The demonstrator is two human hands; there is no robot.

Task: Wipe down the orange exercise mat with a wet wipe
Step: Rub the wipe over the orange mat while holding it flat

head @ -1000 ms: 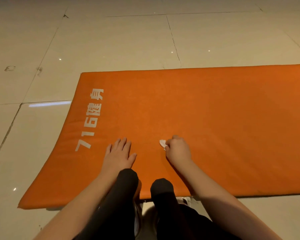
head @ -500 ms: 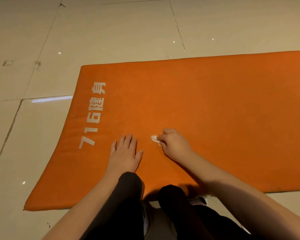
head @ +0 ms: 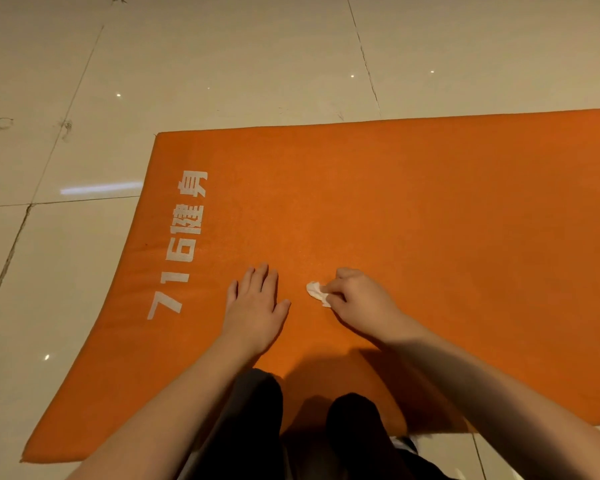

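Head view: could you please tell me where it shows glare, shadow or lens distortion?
Head view: pinpoint glare and a bright streak on the floor; a dark shadow on the orange mat beside the right forearm; the mat's left edge bows, suggesting wide-angle distortion.

Glossy beige floor tiles (head: 222, 64) reflecting ceiling lights

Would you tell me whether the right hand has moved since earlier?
Yes. The right hand with its wipe has slid left toward the white print on the mat, closing on the left hand.
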